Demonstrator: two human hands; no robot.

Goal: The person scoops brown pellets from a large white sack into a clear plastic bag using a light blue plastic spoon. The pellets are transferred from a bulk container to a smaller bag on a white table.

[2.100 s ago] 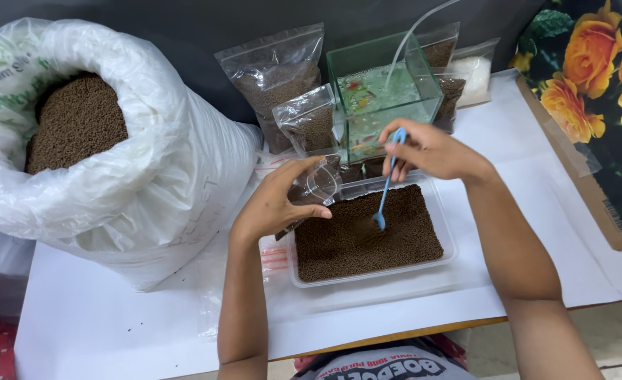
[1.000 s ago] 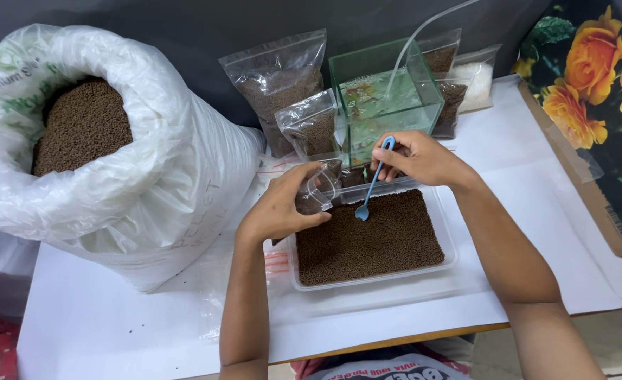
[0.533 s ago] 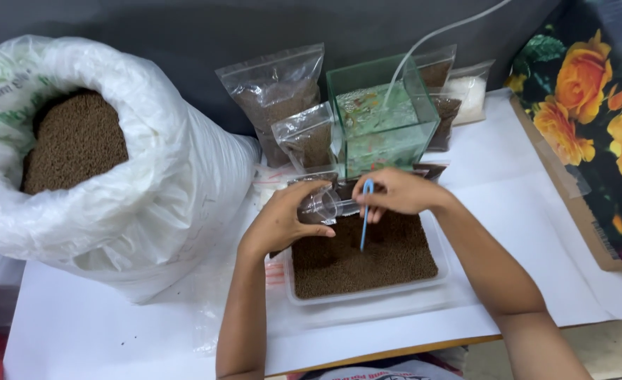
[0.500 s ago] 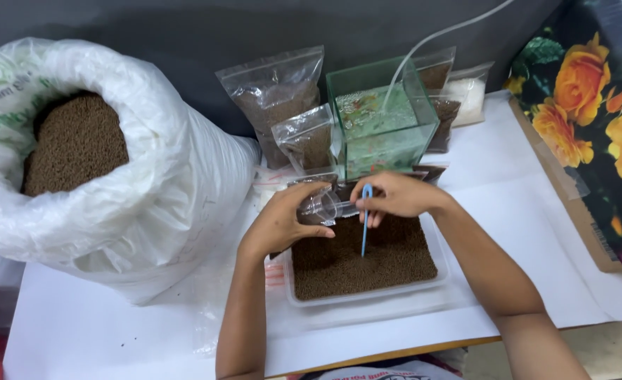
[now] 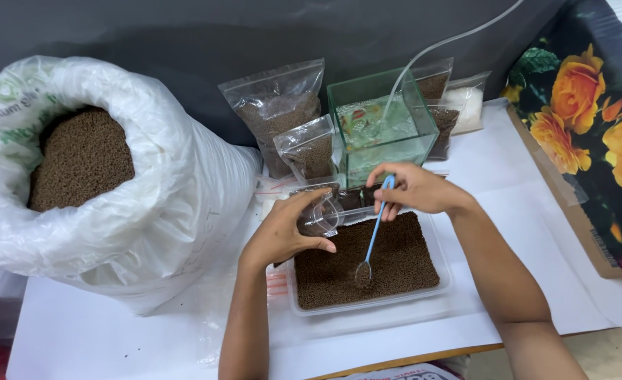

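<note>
My right hand [image 5: 415, 191] pinches the top of a thin blue scoop [image 5: 374, 236] between thumb and fingertips, the other fingers curled in beside them. The handle slants down and to the left, and its small bowl is sunk in the brown pellets [image 5: 395, 257] filling the clear shallow tray [image 5: 367, 309] in front of me. My left hand [image 5: 283, 232] is wrapped around a small clear plastic cup [image 5: 321, 214], thumb along its near side and fingers bent over the far side; the cup lies tilted, its mouth turned right toward the scoop, and it hangs over the tray's far left corner. Whether anything is inside it I cannot tell.

Just beyond my hands stands a small glass tank [image 5: 381, 130] with greenish water, a pale tube [image 5: 437, 49] running up out of it to the far right. Left of the tank lean two clear zip bags of the same brown pellets — a large one [image 5: 276, 112] behind, a smaller one [image 5: 309, 151] in front. More bags sit behind the tank on the right, one holding something white [image 5: 467, 105].

At far left a big white sack [image 5: 149, 183] stands open, rolled down at the rim and full of pellets. Everything rests on a white table [image 5: 536, 197]; a cloth with orange flowers [image 5: 592, 127] lies along its right edge.
</note>
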